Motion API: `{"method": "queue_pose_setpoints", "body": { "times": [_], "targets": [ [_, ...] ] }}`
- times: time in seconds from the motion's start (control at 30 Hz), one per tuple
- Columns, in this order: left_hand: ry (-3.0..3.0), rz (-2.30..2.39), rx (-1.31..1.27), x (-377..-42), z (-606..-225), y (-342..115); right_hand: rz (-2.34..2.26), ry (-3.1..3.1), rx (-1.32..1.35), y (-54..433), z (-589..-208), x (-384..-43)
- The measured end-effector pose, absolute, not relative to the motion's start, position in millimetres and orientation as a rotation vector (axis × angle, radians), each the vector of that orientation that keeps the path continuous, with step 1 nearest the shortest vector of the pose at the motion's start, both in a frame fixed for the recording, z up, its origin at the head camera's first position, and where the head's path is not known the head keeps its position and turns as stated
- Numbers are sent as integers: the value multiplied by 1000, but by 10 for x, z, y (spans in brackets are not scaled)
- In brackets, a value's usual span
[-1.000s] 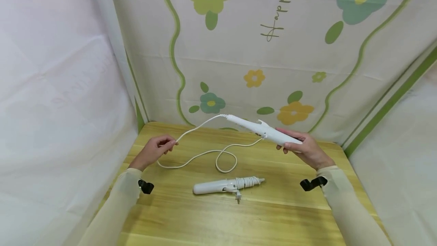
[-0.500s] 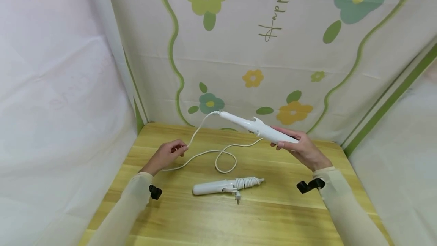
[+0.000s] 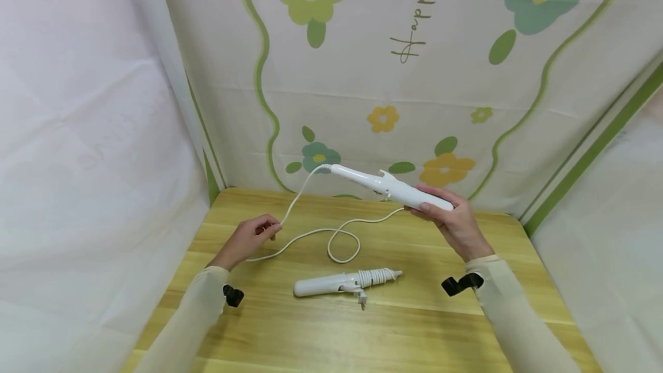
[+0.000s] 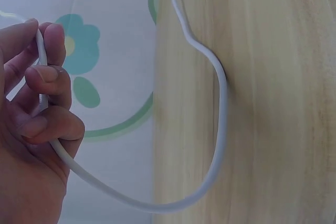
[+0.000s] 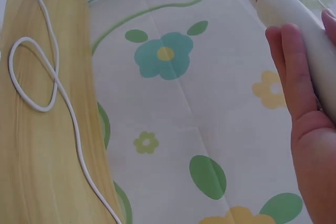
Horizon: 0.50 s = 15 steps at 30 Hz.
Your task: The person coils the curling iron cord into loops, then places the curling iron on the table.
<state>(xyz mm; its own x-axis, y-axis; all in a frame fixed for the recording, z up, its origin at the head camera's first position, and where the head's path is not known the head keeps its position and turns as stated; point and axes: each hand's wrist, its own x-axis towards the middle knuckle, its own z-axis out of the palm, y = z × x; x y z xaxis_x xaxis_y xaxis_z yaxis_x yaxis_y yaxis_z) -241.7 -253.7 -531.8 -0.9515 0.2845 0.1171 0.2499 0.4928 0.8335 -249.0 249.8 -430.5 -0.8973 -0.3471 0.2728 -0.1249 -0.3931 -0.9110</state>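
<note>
Handling a corded hair iron with both hands. The right hand grips the thick end of the white hair iron, which is raised above the desk, its thin, corded end tilted up toward the left. The left hand pinches the cord between thumb and fingertips, the other fingers curled about it. Beyond this pinch the cord sags, then lies on the desk in a crossed loop; its plug is not visible. A second iron lies nearer the person, its wound cord neatly coiled round the handle, with a plug beside it. In judgement, sound handling calls for a steady right grip and a light left pinch, with slack left where the cord enters the handle, lest it bend sharply. The crossed loop is best eased open before any pull, since it could tighten into a knot.
</note>
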Motion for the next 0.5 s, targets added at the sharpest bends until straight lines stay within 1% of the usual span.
{"method": "queue_pose_setpoints", "body": {
  "times": [0.27,0.4,0.5],
  "targets": [
    [2728,1434,452,-2367,-5354,-2521,-2330,1747,-550,2429,-4371,-2509],
    [2907,1160,509,-2334,-5363,-2344,-2332,1790,-523,2383,-4388,-2505],
    [3021,862,653,-2283,-5275,-2098,-2338,1886,-511,2321,-4417,-2522]
  ]
}}
